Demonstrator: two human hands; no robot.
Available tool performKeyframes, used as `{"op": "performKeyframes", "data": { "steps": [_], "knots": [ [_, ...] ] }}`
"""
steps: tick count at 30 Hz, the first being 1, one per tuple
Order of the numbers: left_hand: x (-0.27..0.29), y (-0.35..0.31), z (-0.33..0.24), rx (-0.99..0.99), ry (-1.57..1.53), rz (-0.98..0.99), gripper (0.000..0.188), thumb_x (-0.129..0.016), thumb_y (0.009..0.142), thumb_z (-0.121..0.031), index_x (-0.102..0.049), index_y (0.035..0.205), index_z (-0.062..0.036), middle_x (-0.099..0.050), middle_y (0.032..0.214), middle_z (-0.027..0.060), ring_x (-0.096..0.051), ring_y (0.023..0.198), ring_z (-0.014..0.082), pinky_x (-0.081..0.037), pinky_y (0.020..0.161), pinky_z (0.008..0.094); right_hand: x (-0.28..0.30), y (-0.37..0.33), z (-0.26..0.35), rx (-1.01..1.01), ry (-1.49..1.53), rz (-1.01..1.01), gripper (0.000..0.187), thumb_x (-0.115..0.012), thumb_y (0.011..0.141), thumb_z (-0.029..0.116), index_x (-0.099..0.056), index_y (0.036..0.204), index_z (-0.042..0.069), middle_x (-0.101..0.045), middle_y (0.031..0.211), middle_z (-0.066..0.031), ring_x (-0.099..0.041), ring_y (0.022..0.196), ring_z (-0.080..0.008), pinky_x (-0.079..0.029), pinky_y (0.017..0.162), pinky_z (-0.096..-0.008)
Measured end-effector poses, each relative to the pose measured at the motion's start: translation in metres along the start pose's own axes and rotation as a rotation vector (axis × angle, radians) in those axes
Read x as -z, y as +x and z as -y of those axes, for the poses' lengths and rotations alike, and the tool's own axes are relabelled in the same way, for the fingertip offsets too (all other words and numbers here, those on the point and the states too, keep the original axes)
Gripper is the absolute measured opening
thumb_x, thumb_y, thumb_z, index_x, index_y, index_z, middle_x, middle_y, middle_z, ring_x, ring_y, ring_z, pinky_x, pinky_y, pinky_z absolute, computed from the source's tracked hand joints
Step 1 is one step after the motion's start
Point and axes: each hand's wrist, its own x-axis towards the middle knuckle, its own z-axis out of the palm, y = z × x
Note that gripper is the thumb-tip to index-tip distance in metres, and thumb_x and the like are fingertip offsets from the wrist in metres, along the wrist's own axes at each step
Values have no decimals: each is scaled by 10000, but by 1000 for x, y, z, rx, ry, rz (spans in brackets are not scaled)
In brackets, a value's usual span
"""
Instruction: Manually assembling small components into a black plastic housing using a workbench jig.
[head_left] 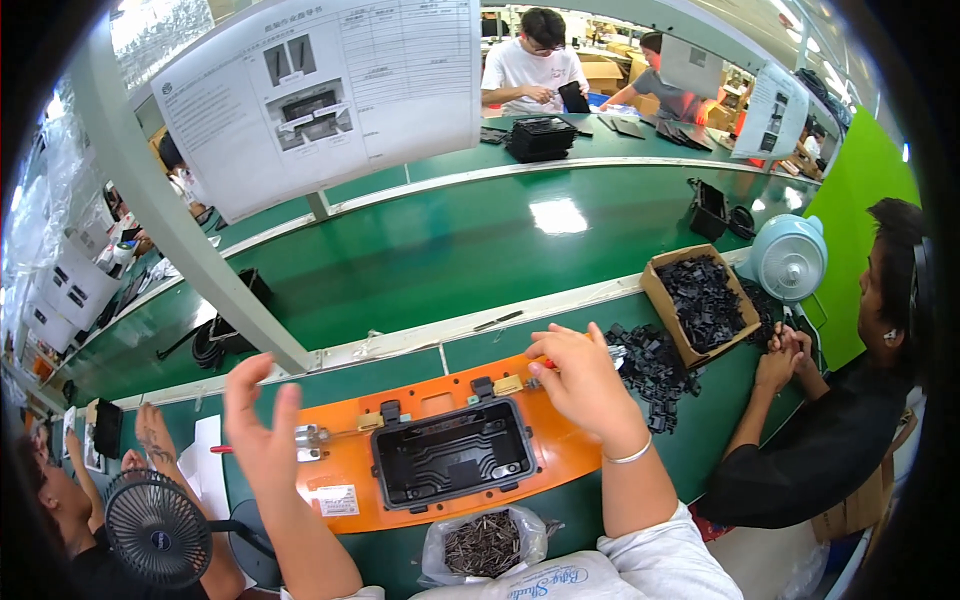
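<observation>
Pin bag (pixel 434 556) nr blk case (pixel 455 455)

From here I see my left forearm (pixel 312 535) upright, the left hand (pixel 262 430) lifted with thumb and fingers parted. My right forearm (pixel 640 495) slants up leftward, the right hand (pixel 585 385) palm-down; I cannot tell whether it grips.

Brightly lit from above; white glare on green surface (pixel 450 250); fisheye-bent edges, corners black.
</observation>
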Motion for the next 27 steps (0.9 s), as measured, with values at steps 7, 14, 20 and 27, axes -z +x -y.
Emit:
{"op": "performKeyframes", "data": {
  "steps": [7,14,20,27],
  "knots": [
    [63,-25,96,307,305,-495,411,-671,875,-241,-528,1208,-46,-464,1209,100,-428,1049,192,-360,832,286,-8,3,6,36,7,-40,99,-607,842,88,-632,938,83,-661,1042,-104,-548,1164,-350,-253,1029,-633],
    [70,-23,116,669,-196,-709,630,-702,841,-259,-377,1347,-75,-326,1384,154,-360,1214,243,-304,1013,355,-7,0,6,15,3,-53,91,-598,844,79,-627,929,63,-657,984,-99,-560,1133,-342,-263,1030,-632],
    [89,-20,135,696,-581,-1032,652,-684,809,-233,-354,1348,-72,-397,1335,163,-359,1248,284,-258,995,567,-6,1,6,25,2,-56,87,-593,848,73,-629,926,65,-660,969,-96,-565,1125,-341,-262,1032,-626],
    [92,-25,136,765,-915,-812,452,-631,867,-320,-452,1225,-109,-510,1104,76,-523,989,226,-390,869,450,-8,2,6,23,2,-64,74,-588,847,67,-629,909,63,-656,941,-101,-571,1106,-342,-260,1032,-627]
  ]
}}
